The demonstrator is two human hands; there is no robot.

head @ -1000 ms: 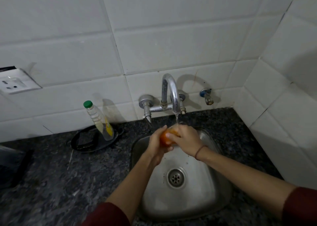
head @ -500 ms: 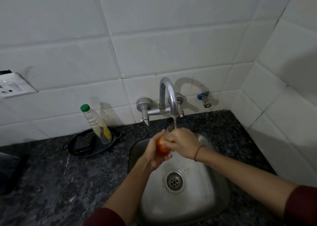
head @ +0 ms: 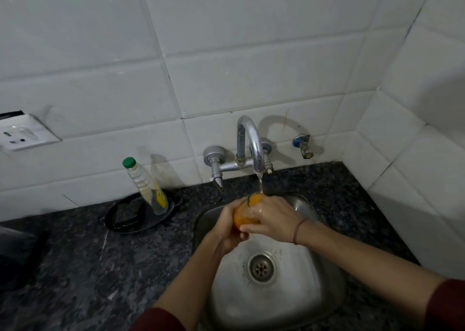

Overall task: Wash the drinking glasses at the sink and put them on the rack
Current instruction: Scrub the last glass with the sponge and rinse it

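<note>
Water (head: 260, 183) runs in a thin stream from the curved chrome tap (head: 249, 139) and lands right on the orange-tinted drinking glass (head: 247, 212), which is held over the back of the stainless-steel sink (head: 276, 303), just below the spout. Both hands are on it. The left hand (head: 226, 230) cups it from the left and underneath, fingers curled round its body. The right hand (head: 273, 216) wraps over it from the right, fingertips pressed across the lower part, wet and shining. The glass is tilted, its dark-edged rim up toward the stream; I cannot tell how much water is inside. A dark thread band (head: 298, 230) circles the right wrist, and maroon sleeves (head: 445, 305) show at the bottom edge. Below the hands, the round drain (head: 261, 267) sits in the middle of the basin. Off to the left, on the dark speckled stone counter (head: 75, 267), a clear plastic bottle with a green cap (head: 146, 187) leans in a black oval tray (head: 118, 220) against the white tiled wall (head: 251, 54). A white wall socket (head: 22, 134) is at far left, and a small blue-topped valve (head: 303, 147) sticks out to the right of the tap.
</note>
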